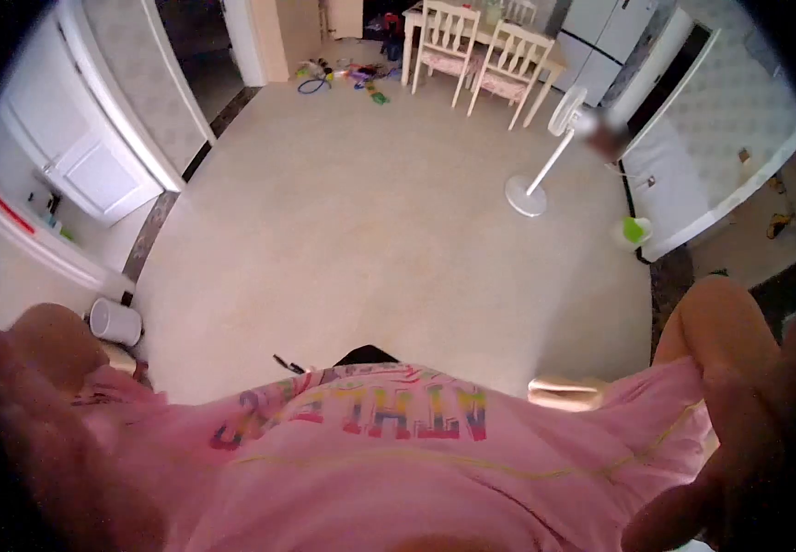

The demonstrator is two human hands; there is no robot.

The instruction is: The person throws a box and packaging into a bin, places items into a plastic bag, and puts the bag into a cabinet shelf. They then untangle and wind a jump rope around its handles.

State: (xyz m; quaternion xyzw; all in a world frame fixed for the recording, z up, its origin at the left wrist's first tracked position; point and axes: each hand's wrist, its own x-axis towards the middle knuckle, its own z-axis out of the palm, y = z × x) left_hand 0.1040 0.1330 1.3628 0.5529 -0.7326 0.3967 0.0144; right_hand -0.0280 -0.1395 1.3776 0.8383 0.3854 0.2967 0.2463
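Flanking a pink shirt (370,469), a person's left hand (62,451) and right hand (738,460) blur close to the lens. Whether either is clenched, released or grasping anything cannot be told, as the fingers are not distinct. The lettered shirt spans the space between the hands and is the thing nearest both, its fabric lying in loose folds, apparently because it is being worn. Beyond the left hand, a white bin (115,322) sits near the wall, likely kept out of the walkway. Ahead of the right hand, a pedestal fan (519,200) stands upright on its round base, which seems to steady the tall pole, with a green-and-white container (634,230) by the wall nearer the hand. Farther ahead, chairs (506,85) line a table (553,63), probably for seating, while small items (377,95) lie scattered on the floor (370,212).
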